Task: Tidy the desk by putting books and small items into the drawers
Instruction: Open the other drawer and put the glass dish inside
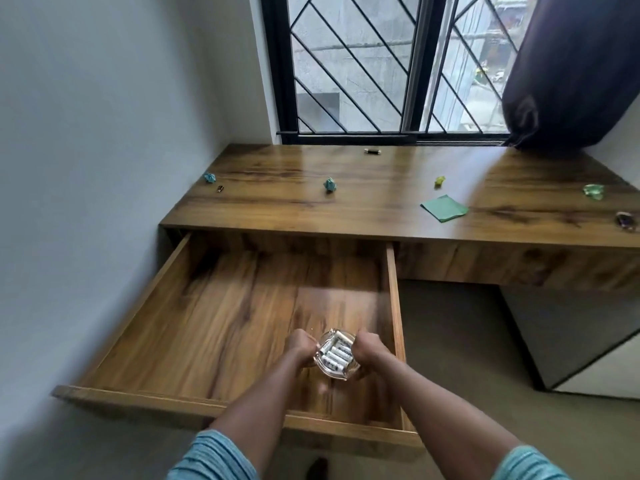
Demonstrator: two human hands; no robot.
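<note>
The small glass dish [335, 355] of white batteries [333, 350] sits between my two hands, low inside the open drawer [393, 289], toward its front right corner. I cannot tell whether its base touches the drawer floor yet. My left hand [300, 344] curls round the dish's left rim and my right hand [369, 346] round its right rim, fingers closed firmly on the glass. I hold it from both sides so it keeps level and the loose batteries don't roll out. I judge this to be the setting-down step. Further out, on the desk top [381, 202], more small things wait: a blue paper piece [329, 184], a green paper square [444, 208], and a dark battery [372, 152] near the window.
</note>
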